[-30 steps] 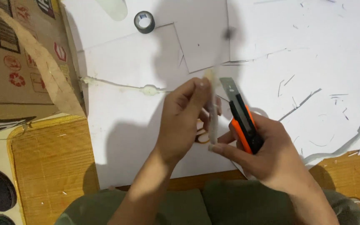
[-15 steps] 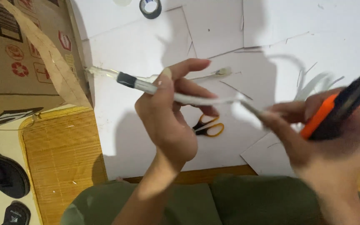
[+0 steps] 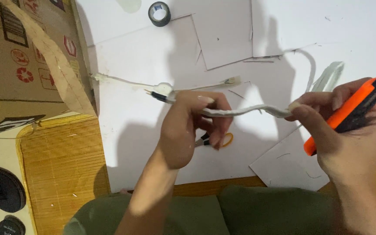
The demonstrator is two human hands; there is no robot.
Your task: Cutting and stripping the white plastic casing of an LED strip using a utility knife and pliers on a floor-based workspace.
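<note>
The left hand has its fingers curled tight around a white flexible strip, whose black-capped end pokes out past the thumb side. The strip runs across to the right hand, where thumb and forefinger pinch its other end while the remaining fingers clamp an orange-and-black utility knife. Just under the left fingers lie scissors on white sheets. Beyond the fingers sits a tape roll; a cardboard box stands well left.
</note>
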